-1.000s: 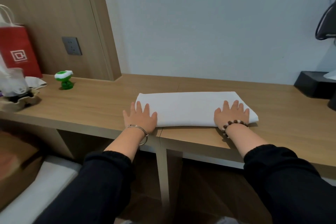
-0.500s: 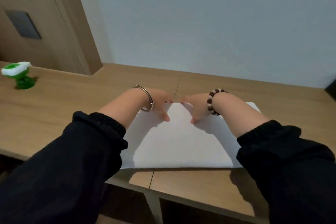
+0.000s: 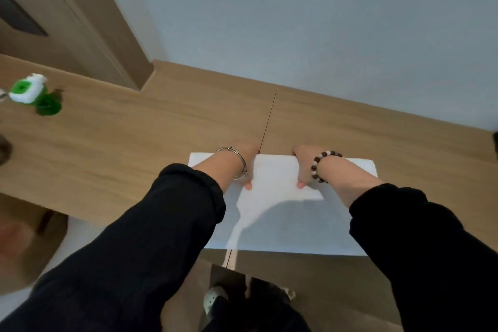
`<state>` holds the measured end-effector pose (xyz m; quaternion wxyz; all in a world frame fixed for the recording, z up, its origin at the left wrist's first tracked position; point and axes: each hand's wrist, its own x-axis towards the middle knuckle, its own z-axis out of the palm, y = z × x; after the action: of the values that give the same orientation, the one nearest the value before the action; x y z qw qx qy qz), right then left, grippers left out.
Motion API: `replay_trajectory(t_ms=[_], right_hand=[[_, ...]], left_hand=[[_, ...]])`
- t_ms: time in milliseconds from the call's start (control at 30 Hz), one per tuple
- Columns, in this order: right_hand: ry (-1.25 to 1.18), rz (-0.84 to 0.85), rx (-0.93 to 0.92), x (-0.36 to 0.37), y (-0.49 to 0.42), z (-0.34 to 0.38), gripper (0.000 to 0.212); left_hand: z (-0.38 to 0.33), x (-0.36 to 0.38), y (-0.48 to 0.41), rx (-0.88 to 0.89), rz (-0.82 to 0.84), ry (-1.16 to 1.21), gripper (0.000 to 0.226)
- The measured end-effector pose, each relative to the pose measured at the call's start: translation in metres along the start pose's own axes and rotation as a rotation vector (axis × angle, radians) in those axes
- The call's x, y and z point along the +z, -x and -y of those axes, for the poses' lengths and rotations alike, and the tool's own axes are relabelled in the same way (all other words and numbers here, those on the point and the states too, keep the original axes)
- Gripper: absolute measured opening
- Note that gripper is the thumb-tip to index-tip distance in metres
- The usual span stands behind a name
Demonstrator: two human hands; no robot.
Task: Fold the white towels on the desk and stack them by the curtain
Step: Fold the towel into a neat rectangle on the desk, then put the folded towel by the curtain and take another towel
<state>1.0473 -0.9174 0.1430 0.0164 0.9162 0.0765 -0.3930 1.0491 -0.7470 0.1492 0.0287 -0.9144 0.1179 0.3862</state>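
Head view. A pale wall [image 3: 296, 21] backs a wooden desk [image 3: 134, 143] with a seam [image 3: 269, 116] running front to back. The white towel [image 3: 283, 221] lies flat over the near end of that seam, mostly to its right. My left hand [image 3: 248, 164] pinches the towel's far edge just left of the seam, thumb on top. My right hand [image 3: 303, 166] does likewise to the right of it. A green toy [image 3: 32, 94] stands far left of the seam.

Assessment: light, limp cloth that will sag and shift. Grip the edge or corners and keep the layers together.

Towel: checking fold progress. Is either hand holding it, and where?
The left hand and right hand pinch the towel at its far edge, near the middle, thumbs on top.
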Motion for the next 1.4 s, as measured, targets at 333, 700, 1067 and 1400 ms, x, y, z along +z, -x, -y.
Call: replay_trajectory(t_ms=[333, 700, 1067, 1400], right_hand=[[-0.087, -0.091, 0.001, 0.001, 0.012, -0.005, 0.036], [0.233, -0.24, -0.265, -0.026, 0.036, 0.082, 0.017], [0.517, -0.387, -0.567, 0.013, 0.091, 0.297, 0.025], [0.766, -0.353, -0.868, 0.137, 0.16, 0.494, 0.015]], left_hand=[[-0.009, 0.0, 0.016, -0.139, -0.049, -0.008, 0.045], [0.056, 0.056, 0.087, -0.334, -0.342, 0.137, 0.024], [0.183, 0.196, 0.207, -0.692, -0.494, 0.472, 0.013], [0.256, 0.385, 0.341, -1.011, -0.495, 0.793, 0.007]])
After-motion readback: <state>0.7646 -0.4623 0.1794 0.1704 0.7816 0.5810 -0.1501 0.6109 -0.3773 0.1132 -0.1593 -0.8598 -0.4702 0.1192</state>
